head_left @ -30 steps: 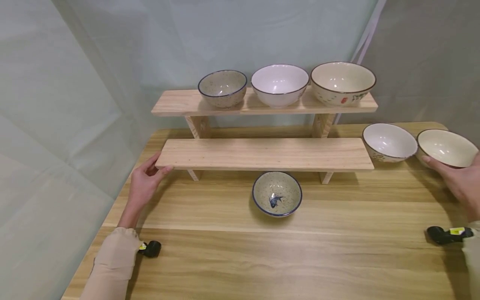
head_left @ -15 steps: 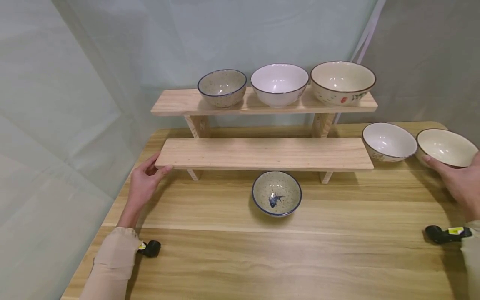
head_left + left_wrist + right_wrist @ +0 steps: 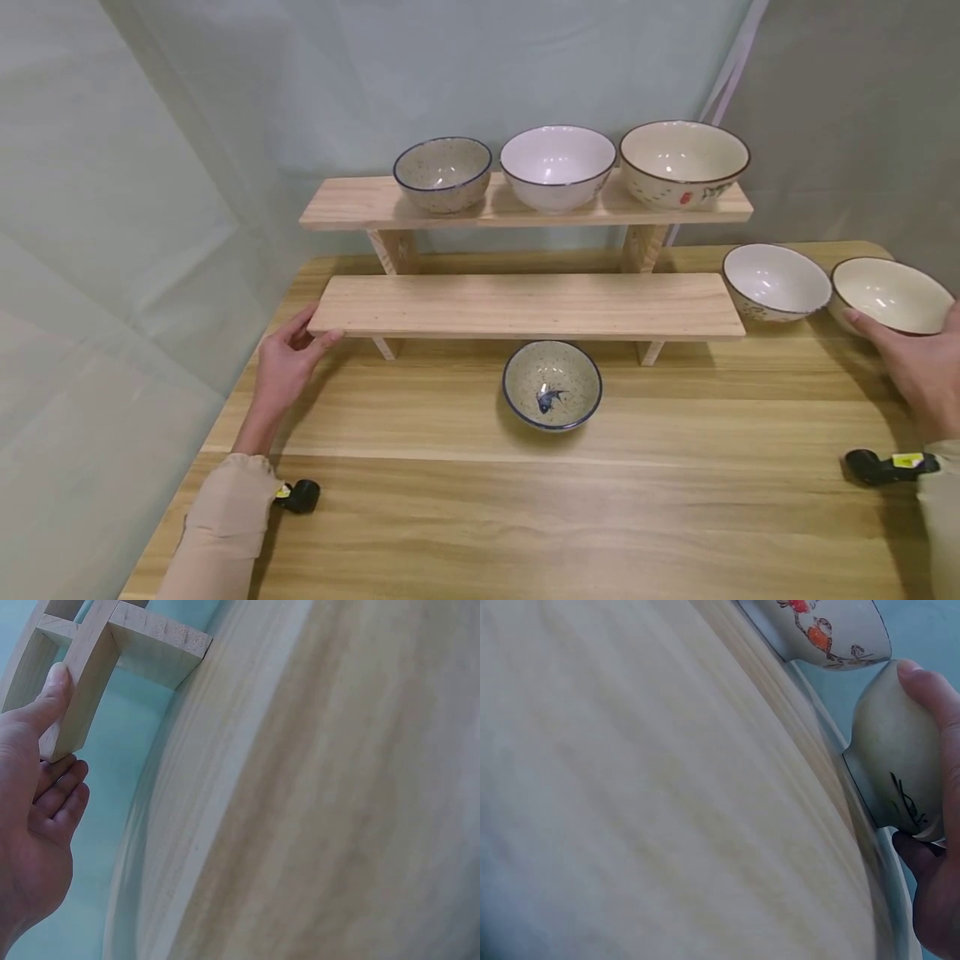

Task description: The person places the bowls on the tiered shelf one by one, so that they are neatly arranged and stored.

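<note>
At the left end of a two-tier wooden shelf (image 3: 525,307), my left hand (image 3: 285,367) grips the lower board. In the left wrist view the thumb lies on the board and curled fingers show at its end. My right hand (image 3: 921,375) holds a cream bowl (image 3: 892,296) at the far right, thumb near the rim; part of that hand is cut off by the frame. The bowl sits upright on the table, close beside a white bowl (image 3: 777,282) with a dark rim. In the right wrist view, the white bowl (image 3: 829,634) shows painted red flowers.
On the upper board stand a speckled blue-rimmed bowl (image 3: 444,177), a white bowl (image 3: 558,171) and a large cream bowl (image 3: 684,167). A small speckled bowl (image 3: 552,387) with a painted fish stands on the wooden table (image 3: 487,517) before the shelf. A curtain hangs behind.
My right wrist has shifted very slightly to the left. Both hands keep their holds, and the bowls and shelf stay in place.
</note>
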A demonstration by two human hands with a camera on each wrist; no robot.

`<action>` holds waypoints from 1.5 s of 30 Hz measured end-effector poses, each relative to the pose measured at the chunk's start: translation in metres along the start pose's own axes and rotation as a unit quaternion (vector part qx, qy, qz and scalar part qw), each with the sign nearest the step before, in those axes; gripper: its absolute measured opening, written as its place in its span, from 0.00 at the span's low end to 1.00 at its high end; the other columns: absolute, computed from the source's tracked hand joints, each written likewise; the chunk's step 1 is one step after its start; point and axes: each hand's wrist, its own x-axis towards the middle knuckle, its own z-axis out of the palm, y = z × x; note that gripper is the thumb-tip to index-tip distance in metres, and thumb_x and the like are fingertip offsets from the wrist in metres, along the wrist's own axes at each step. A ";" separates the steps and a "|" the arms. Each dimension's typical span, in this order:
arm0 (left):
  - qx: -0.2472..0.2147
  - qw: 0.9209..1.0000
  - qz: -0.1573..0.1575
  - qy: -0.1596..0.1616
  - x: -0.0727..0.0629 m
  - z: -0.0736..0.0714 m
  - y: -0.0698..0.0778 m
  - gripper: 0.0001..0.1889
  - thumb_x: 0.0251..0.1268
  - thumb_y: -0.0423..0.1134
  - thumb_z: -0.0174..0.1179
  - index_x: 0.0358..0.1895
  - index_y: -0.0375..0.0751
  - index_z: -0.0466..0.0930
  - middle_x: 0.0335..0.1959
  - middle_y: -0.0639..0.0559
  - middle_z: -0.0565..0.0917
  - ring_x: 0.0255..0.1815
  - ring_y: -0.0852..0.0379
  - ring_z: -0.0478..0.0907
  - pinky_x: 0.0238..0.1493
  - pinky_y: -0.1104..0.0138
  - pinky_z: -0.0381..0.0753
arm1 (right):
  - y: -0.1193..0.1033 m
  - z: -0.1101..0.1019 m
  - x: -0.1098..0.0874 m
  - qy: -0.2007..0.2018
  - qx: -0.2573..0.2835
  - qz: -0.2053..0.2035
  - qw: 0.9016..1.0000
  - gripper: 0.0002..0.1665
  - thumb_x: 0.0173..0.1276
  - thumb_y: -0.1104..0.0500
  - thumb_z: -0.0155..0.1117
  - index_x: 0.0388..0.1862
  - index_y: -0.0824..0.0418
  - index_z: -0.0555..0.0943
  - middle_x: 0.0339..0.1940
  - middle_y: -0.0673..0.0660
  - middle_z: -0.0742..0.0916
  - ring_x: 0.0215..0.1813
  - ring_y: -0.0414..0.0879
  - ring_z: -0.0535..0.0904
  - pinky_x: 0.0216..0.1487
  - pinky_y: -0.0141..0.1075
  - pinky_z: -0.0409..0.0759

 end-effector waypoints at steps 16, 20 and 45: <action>-0.011 1.000 -0.007 -0.002 0.000 -0.001 0.001 0.36 0.73 0.43 0.68 0.79 0.40 0.65 0.68 0.34 0.76 0.63 0.51 0.78 0.47 0.82 0.76 | 0.004 0.003 -0.002 0.030 0.015 0.020 0.999 0.64 0.63 0.42 0.72 0.87 0.50 0.45 0.84 0.60 0.56 0.81 0.46 0.53 0.78 0.34 0.49; -0.019 1.000 -0.013 -0.007 -0.001 -0.001 0.004 0.38 0.72 0.46 0.68 0.79 0.38 0.63 0.69 0.34 0.75 0.67 0.43 0.75 0.47 0.82 0.76 | 0.005 0.005 -0.002 0.056 0.017 0.005 0.998 0.59 0.63 0.43 0.73 0.86 0.49 0.50 0.83 0.57 0.60 0.80 0.45 0.57 0.76 0.32 0.53; -0.014 1.000 0.000 -0.005 -0.001 0.000 0.002 0.37 0.73 0.46 0.67 0.79 0.36 0.64 0.71 0.33 0.73 0.69 0.39 0.73 0.50 0.82 0.75 | -0.004 -0.009 -0.008 0.007 0.039 -0.031 0.999 0.55 0.68 0.48 0.69 0.85 0.50 0.49 0.81 0.54 0.61 0.76 0.37 0.57 0.75 0.29 0.51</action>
